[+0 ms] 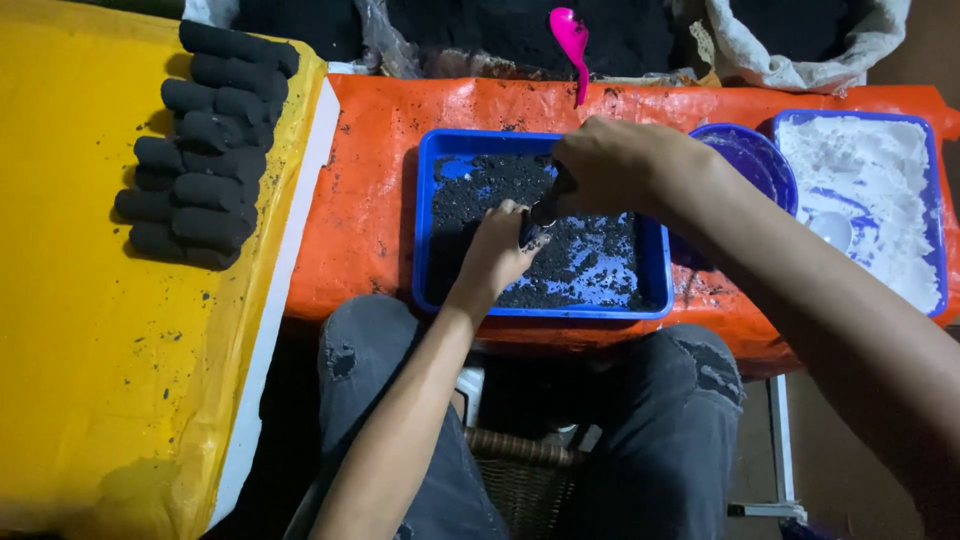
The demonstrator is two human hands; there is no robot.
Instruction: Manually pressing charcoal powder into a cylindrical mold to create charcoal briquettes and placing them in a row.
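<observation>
A blue rectangular tray (428, 220) holds loose black crumbly powder (590, 270). My left hand (495, 250) reaches into the tray, fingers curled around the lower end of a short dark metal tube (543, 213). My right hand (605, 165) grips the tube's upper end from above. Both hands hold the tube over the middle of the tray, tilted into the powder.
Several black cylindrical briquettes (200, 140) lie stacked on a yellow sheet (90, 330) at left. A round blue bowl (755, 160) and a blue tray of white powder (865, 200) with a white scoop (830, 230) sit right. A pink spoon (572, 40) stands in black powder behind.
</observation>
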